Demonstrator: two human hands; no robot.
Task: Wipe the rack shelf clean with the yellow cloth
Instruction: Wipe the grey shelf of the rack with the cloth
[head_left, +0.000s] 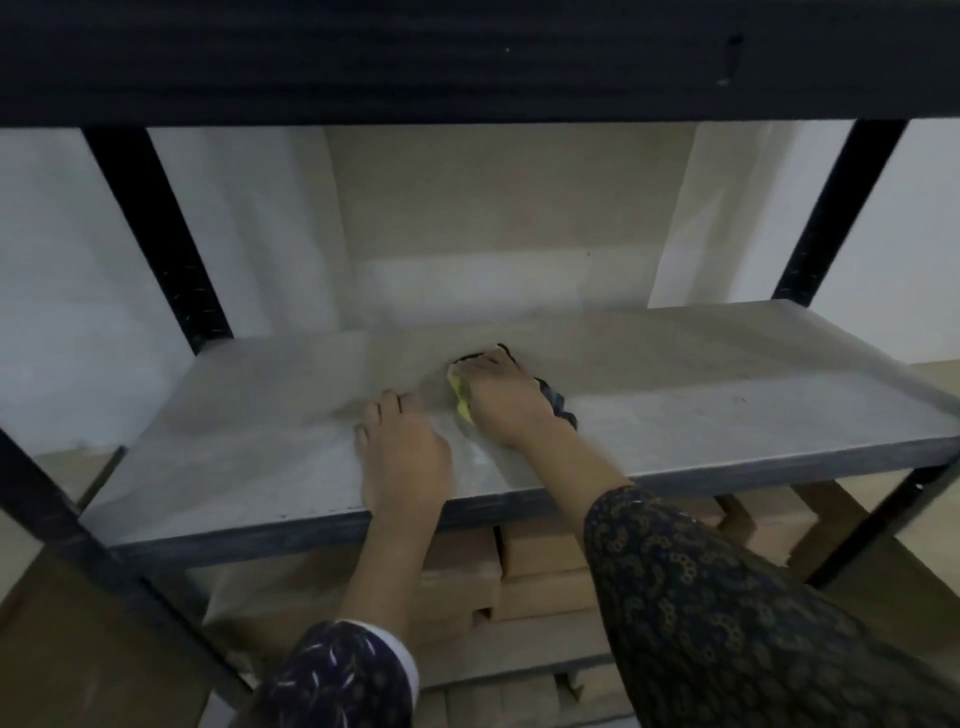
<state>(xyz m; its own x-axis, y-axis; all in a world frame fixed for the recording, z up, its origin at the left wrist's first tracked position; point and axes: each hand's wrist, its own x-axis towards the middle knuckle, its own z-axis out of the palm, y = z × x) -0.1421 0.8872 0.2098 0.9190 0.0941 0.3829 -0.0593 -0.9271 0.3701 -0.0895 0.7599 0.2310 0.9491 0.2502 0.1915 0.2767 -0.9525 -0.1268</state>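
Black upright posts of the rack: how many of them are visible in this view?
4: back left post, back right post, front left post, front right post, one at each corner of the shelf. None appears hidden.

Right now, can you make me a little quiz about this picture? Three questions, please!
1. True or false: the left hand holds the yellow cloth.
2. Pick one: what sits under the shelf? A) cardboard boxes B) buckets C) shoes
3. In one word: which hand is on the cloth?

Key: 1 false, it lies flat on the shelf; 2 A; 3 the right hand.
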